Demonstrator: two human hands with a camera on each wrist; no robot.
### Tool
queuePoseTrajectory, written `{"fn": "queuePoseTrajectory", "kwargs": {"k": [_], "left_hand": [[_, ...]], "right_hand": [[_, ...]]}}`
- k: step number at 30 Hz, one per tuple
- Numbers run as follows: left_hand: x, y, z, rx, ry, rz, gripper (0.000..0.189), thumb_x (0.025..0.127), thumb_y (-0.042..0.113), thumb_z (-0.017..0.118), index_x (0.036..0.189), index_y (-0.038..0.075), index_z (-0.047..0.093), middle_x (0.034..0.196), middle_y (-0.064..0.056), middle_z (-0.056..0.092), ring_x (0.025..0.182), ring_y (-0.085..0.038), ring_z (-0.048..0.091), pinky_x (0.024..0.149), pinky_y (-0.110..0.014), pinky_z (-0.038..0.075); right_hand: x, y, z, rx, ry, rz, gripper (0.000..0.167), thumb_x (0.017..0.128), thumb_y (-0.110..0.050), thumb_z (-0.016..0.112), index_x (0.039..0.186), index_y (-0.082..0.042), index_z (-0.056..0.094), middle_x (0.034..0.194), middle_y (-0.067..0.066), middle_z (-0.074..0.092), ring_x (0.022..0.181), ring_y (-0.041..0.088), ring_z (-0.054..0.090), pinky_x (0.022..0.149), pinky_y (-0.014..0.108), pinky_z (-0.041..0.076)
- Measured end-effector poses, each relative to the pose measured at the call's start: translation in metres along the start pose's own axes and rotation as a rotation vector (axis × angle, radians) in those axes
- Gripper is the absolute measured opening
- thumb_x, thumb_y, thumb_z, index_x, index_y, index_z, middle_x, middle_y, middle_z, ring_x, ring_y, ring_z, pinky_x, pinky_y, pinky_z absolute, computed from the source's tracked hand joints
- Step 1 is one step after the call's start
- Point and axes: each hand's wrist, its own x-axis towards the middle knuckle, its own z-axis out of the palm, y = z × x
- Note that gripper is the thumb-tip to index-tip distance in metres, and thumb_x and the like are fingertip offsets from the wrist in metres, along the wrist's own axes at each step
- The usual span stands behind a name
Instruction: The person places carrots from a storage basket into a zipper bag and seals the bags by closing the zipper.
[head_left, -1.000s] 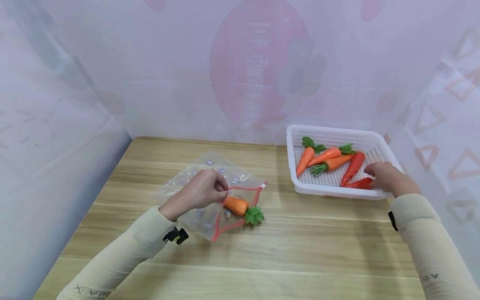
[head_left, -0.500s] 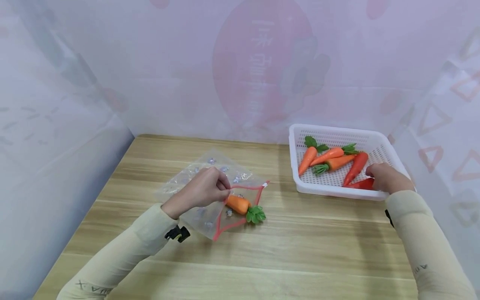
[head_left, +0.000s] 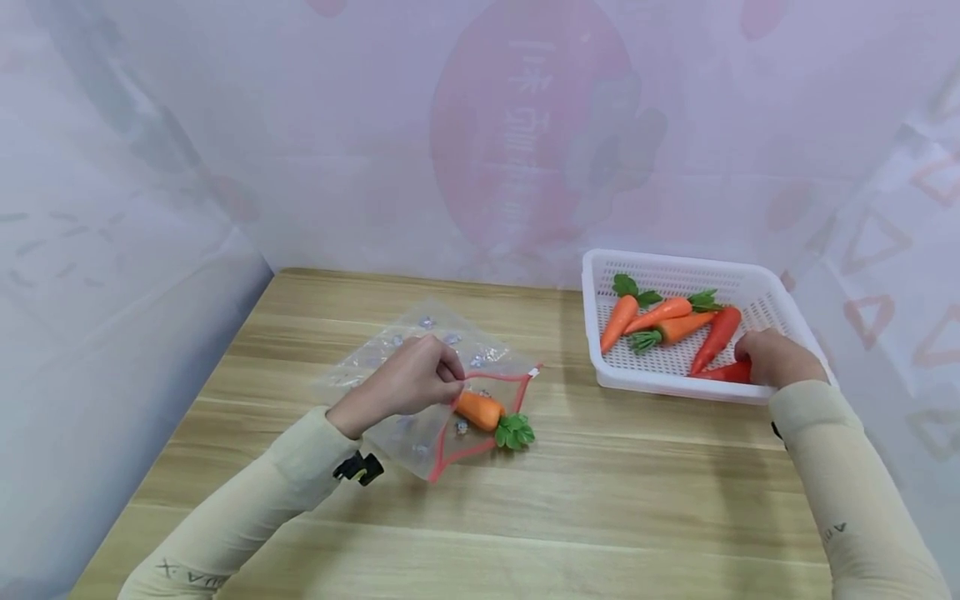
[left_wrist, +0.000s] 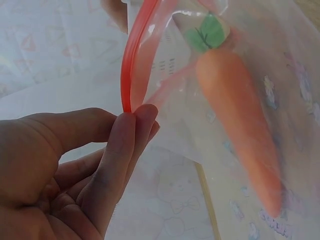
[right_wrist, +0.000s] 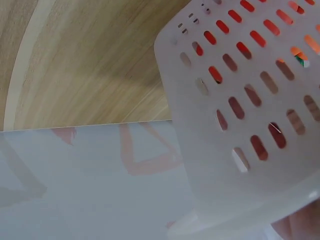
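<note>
My left hand (head_left: 423,379) pinches the red-edged mouth of a clear zip bag (head_left: 412,446) between thumb and fingers. Inside lies an orange carrot (head_left: 480,410), its green leaves (head_left: 514,432) at the open mouth. In the left wrist view the carrot (left_wrist: 240,120) shows through the printed plastic, beside the pinched red zip strip (left_wrist: 129,75). Over the right end of a white basket, my right hand (head_left: 776,358) reaches down, its curled fingers at the end of a red chili pepper (head_left: 723,372). Its fingertips are hidden behind the hand and basket wall.
The white perforated basket (head_left: 660,383) also holds several carrots (head_left: 618,321) and another red chili pepper (head_left: 716,339). It stands near the back right of the wooden table (head_left: 600,508). Printed pale sheets (head_left: 360,167) wall in the back and sides.
The right hand has lowered slightly over the red chili pepper's end in the basket. The left hand keeps its pinch on the bag. The whole head view has shifted a little.
</note>
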Motion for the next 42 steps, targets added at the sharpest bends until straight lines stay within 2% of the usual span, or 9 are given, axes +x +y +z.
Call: {"fn": "queuePoseTrajectory", "kwargs": {"k": [3,8,15,20,23,27,34,42], "left_hand": [[0.000,0.001,-0.001,-0.006,-0.005,0.002,0.009,0.093,0.006,0.073,0.093,0.002,0.082,0.076,0.003,0.077,0.070,-0.005,0.072,0.067,-0.025,0.058],[0.000,0.001,-0.002,-0.008,-0.009,0.003,0.010,0.093,0.005,0.073,0.093,0.002,0.082,0.077,0.002,0.078,0.071,-0.006,0.072,0.068,-0.025,0.058],[0.000,-0.001,-0.001,-0.005,-0.003,0.004,0.009,0.092,0.005,0.073,0.092,0.003,0.082,0.077,0.003,0.078,0.071,-0.005,0.071,0.067,-0.025,0.058],[0.001,-0.001,-0.001,0.002,-0.003,0.002,0.009,0.092,0.006,0.073,0.093,0.003,0.081,0.078,0.003,0.078,0.070,-0.005,0.071,0.066,-0.025,0.058],[0.002,-0.001,0.000,-0.002,-0.004,-0.001,0.008,0.092,0.006,0.074,0.093,0.003,0.081,0.078,0.002,0.078,0.070,-0.006,0.071,0.066,-0.025,0.058],[0.002,-0.001,0.000,-0.003,-0.004,0.000,0.009,0.092,0.006,0.074,0.093,0.003,0.082,0.079,0.002,0.078,0.071,-0.006,0.071,0.068,-0.026,0.059],[0.002,-0.002,0.000,-0.001,0.000,0.003,0.009,0.092,0.006,0.073,0.093,0.002,0.082,0.080,0.001,0.078,0.071,-0.006,0.071,0.068,-0.026,0.059],[0.002,-0.001,0.001,-0.006,0.001,-0.007,0.008,0.091,0.005,0.074,0.090,0.006,0.082,0.079,0.001,0.078,0.070,-0.006,0.071,0.068,-0.026,0.059]], "right_hand": [[-0.004,0.002,-0.003,-0.015,-0.009,-0.025,0.019,0.080,0.004,0.082,0.098,-0.002,0.079,0.082,0.006,0.069,0.079,0.027,0.056,0.074,0.040,0.052],[-0.011,0.003,-0.011,0.028,-0.048,0.004,0.022,0.080,0.001,0.084,0.102,-0.002,0.079,0.090,0.009,0.069,0.087,0.031,0.056,0.076,0.041,0.051],[-0.018,0.008,-0.023,0.070,-0.054,-0.065,0.023,0.081,-0.008,0.085,0.101,0.000,0.078,0.092,0.012,0.074,0.086,0.027,0.063,0.080,0.043,0.054],[-0.025,0.014,-0.024,0.166,-0.048,-0.038,0.040,0.083,-0.024,0.088,0.111,0.002,0.077,0.098,0.012,0.080,0.090,0.019,0.069,0.083,0.036,0.053],[-0.029,0.016,-0.026,0.208,-0.019,-0.021,0.050,0.084,-0.036,0.089,0.116,0.001,0.076,0.104,0.013,0.080,0.094,0.017,0.068,0.083,0.034,0.051],[-0.034,0.017,-0.027,0.258,0.023,-0.009,0.057,0.086,-0.042,0.086,0.122,0.001,0.075,0.111,0.015,0.079,0.097,0.017,0.065,0.079,0.029,0.051],[-0.040,0.013,-0.026,0.383,0.060,0.024,0.063,0.092,-0.045,0.081,0.133,0.000,0.069,0.117,0.013,0.078,0.094,0.003,0.062,0.075,0.022,0.053],[-0.049,0.014,-0.026,0.428,0.108,0.050,0.064,0.094,-0.046,0.079,0.137,0.000,0.067,0.121,0.017,0.078,0.090,-0.014,0.055,0.075,0.022,0.053]]}}
